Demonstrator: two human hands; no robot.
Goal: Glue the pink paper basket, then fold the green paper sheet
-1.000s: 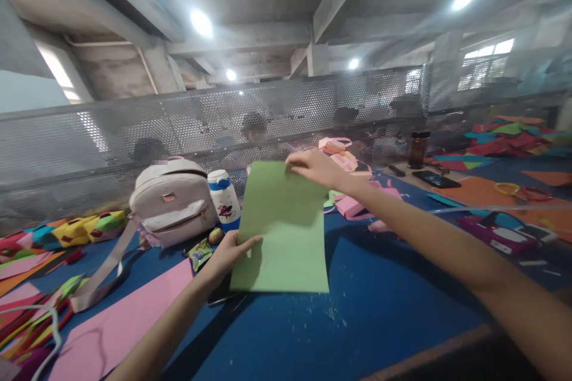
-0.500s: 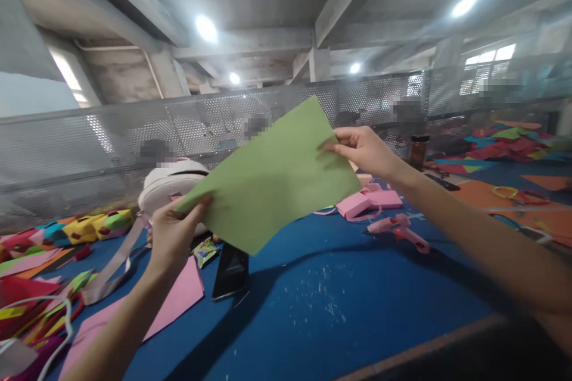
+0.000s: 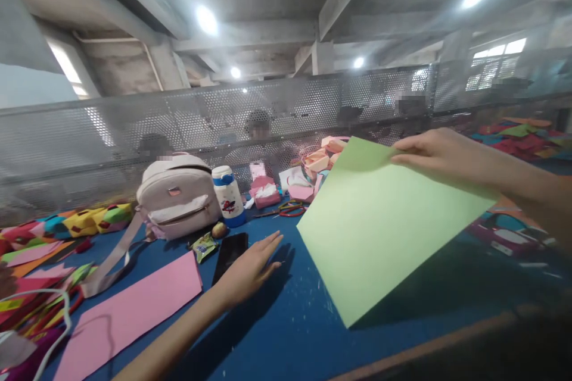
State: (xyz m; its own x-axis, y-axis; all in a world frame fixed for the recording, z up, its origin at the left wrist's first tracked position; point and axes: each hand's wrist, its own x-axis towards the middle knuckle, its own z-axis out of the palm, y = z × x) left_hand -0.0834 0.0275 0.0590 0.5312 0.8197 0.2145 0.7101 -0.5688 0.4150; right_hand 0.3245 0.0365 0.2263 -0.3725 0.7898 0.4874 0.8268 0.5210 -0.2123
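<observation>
A green sheet of paper (image 3: 384,238) hangs tilted above the blue table (image 3: 286,339), pinched along its upper edge by my right hand (image 3: 429,152). Nothing is in my left hand (image 3: 252,268), which reaches low over the table with its fingers stretched out. A black phone (image 3: 230,250) lies right beside it, partly covered by the hand. To the left is a pink sheet of paper (image 3: 138,309) lying flat. The green sheet hides part of the table on the right.
Behind the phone stand a pale backpack (image 3: 176,199) and a white and blue bottle (image 3: 229,196). Scissors (image 3: 290,208) lie near pink paper pieces (image 3: 266,191). Coloured paper shapes (image 3: 84,226) fill the left, and a perforated metal screen (image 3: 286,107) runs along the back.
My left hand has let go of the green sheet and moved right and down toward the table. My right hand has carried the sheet to the right and turned it, uncovering the bottle and scissors.
</observation>
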